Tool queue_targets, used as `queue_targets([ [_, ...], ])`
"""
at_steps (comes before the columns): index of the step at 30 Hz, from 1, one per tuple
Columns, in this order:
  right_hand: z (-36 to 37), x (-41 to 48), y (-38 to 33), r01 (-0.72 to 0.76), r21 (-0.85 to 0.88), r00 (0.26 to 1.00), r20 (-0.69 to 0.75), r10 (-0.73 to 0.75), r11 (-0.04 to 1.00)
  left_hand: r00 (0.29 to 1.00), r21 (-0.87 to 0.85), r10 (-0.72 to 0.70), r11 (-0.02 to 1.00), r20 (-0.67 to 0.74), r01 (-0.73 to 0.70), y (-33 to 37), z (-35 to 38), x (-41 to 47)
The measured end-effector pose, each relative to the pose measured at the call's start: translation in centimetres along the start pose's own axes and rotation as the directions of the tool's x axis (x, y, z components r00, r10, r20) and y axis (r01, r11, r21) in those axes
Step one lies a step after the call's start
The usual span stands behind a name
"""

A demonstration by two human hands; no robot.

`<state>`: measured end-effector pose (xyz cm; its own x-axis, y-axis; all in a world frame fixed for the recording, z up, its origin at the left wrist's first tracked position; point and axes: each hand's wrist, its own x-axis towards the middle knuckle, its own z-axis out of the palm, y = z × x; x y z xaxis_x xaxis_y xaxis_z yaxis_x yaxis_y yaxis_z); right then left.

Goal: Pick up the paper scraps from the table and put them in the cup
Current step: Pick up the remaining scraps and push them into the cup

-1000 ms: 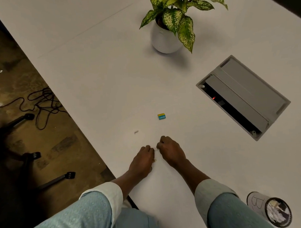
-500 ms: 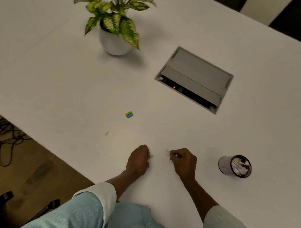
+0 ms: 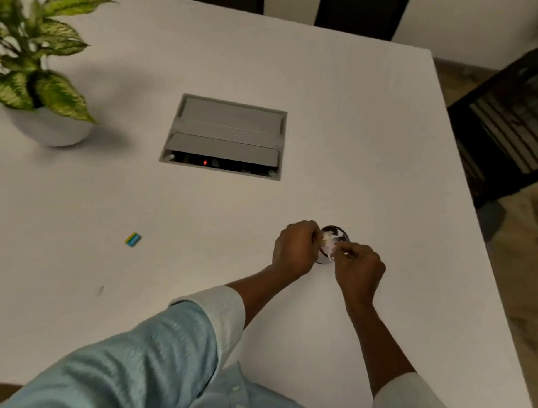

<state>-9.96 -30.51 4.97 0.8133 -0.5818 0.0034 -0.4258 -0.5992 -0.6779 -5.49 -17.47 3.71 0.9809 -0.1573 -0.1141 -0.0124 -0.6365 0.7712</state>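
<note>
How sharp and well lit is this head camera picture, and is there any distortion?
Head view: dim, warm light, with a soft shadow right of the plant pot; the table edges bow from the wide lens; the left hand and right hand over the cup look slightly smeared.

Person's clothing, head view

Pale blue patterned shirt, small buttons (image 3: 236,397) down the front; sleeves (image 3: 163,357) end in lighter turned-back cuffs (image 3: 224,312), possibly white. Left hand (image 3: 295,251) and right hand (image 3: 357,269) bare.

dim warm indoor light, soft shadow beside the plant pot (image 3: 50,129), mild blur, wide-angle bending at edges
</note>
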Motion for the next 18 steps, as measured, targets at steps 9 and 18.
queue_targets([
  [9, 0.1, 4.5, 1.4, 0.03, -0.105, 0.989, 0.148, -0.014, 0.994, 0.986, 0.289, 0.06, 0.952, 0.154, -0.103, 1.8, 3.3, 3.3],
  [18, 0.9, 3.4, 2.0, 0.254, -0.342, 0.959, 0.209, -0.19, 0.905, 0.983, 0.235, 0.133, 0.959, 0.125, -0.159, -0.9, 2.9, 3.0],
])
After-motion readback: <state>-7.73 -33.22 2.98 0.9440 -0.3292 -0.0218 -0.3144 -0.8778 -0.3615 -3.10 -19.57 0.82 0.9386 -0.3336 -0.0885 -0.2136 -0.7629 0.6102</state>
